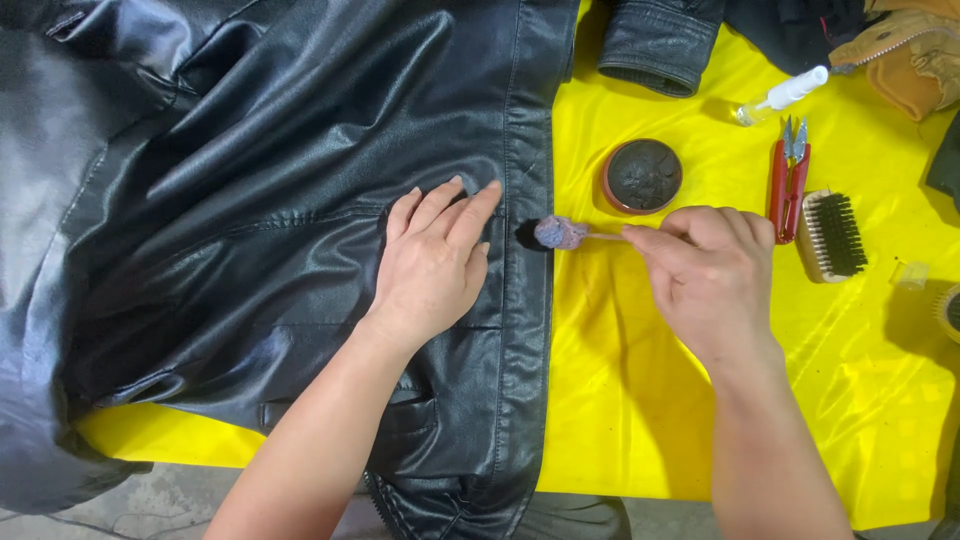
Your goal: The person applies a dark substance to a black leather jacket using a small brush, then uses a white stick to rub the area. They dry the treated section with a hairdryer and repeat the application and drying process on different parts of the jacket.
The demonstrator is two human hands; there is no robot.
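Observation:
A black leather jacket [260, 200] lies spread over a yellow table cover [620, 380]. My left hand [435, 262] rests flat on the jacket, fingers together, pressing the leather beside its front edge. My right hand [710, 270] grips a thin stick with a bluish-purple cloth dauber [560, 233] at its tip. The dauber's tip touches the jacket's front edge, just right of my left fingertips. A round open tin of dark polish [642, 176] stands just above the dauber stick.
Red thread snips [788, 180] and a wooden brush with dark bristles [830, 235] lie right of the tin. A small clear spray bottle [785, 95] lies at the back. A tan garment [915, 60] and a black sleeve cuff [655, 45] sit along the far edge.

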